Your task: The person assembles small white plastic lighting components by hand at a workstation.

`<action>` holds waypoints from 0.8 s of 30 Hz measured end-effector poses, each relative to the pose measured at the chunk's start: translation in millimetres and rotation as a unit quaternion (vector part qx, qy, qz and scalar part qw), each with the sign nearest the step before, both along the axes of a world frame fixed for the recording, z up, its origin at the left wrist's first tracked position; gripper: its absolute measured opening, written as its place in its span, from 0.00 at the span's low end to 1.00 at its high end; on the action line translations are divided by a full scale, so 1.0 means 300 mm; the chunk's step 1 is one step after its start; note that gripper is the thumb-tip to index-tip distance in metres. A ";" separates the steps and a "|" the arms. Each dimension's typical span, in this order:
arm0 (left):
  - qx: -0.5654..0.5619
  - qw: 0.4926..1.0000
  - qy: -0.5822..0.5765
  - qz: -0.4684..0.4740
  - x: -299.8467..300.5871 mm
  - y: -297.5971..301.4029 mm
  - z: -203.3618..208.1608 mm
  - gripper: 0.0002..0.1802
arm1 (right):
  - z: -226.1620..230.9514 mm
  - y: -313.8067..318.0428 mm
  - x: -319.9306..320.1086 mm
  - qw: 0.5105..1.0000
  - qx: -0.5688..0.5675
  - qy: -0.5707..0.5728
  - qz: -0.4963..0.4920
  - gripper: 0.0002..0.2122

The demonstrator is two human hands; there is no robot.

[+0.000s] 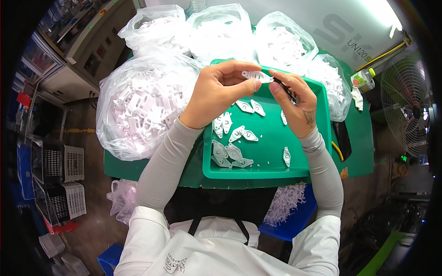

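Observation:
My left hand (209, 94) pinches a small white plastic part (256, 76), diamond-shaped with rounded ends, between thumb and fingers above the far side of a green tray. My right hand (298, 103) is closed on a slim black-handled tool (285, 88), its tip against or close to the part's right end. Fingers hide most of the tool, so its exact kind cannot be told. Below, in the green tray (258, 175), lie several similar white parts (244, 106), a cluster of translucent-looking ones (230, 154), and tiny white scraps.
Large clear bags of white plastic pieces (145, 101) stand left of and behind the tray. Right of it on the green table lie a black object (341, 138) and a bottle (363, 79). Below the table edge, a blue bin (304, 216) holds white sprue-like scraps. A fan (407, 96) stands far right.

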State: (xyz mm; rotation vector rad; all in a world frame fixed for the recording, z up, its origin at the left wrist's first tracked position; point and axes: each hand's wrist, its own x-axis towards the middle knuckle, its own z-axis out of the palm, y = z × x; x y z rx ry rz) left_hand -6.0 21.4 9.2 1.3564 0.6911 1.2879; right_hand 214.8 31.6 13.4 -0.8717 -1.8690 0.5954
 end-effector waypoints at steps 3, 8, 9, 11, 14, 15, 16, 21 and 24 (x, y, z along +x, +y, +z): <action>0.007 1.000 0.006 -0.001 0.001 0.003 -0.001 0.18 | 0.000 0.002 0.002 1.000 0.015 -0.004 -0.007 0.13; 0.006 1.000 0.007 0.000 0.002 0.004 0.000 0.18 | 0.008 -0.003 0.006 0.999 0.018 -0.022 -0.021 0.12; 0.008 1.000 0.010 0.000 0.003 0.005 -0.001 0.18 | 0.009 -0.003 0.008 0.999 0.018 -0.023 -0.021 0.12; 0.009 1.000 0.005 0.000 0.003 0.002 -0.001 0.18 | 0.006 0.001 0.007 0.999 0.032 -0.026 -0.024 0.11; 0.005 1.000 -0.001 0.002 0.002 -0.004 0.000 0.18 | 0.006 0.000 -0.004 0.999 0.036 -0.023 -0.024 0.11; 0.001 1.000 -0.003 0.002 0.003 -0.005 0.001 0.17 | 0.007 0.000 -0.003 0.999 0.036 -0.023 -0.025 0.11; 0.001 1.000 -0.004 0.001 0.004 -0.006 0.002 0.17 | 0.006 0.000 -0.002 0.999 0.038 -0.025 -0.029 0.11; -0.004 1.000 -0.016 -0.010 0.007 -0.005 0.003 0.17 | 0.016 -0.009 -0.007 0.998 0.041 -0.026 -0.047 0.11; -0.003 1.000 -0.011 -0.009 0.006 -0.005 0.004 0.17 | 0.016 -0.010 -0.006 0.997 0.037 -0.036 -0.052 0.12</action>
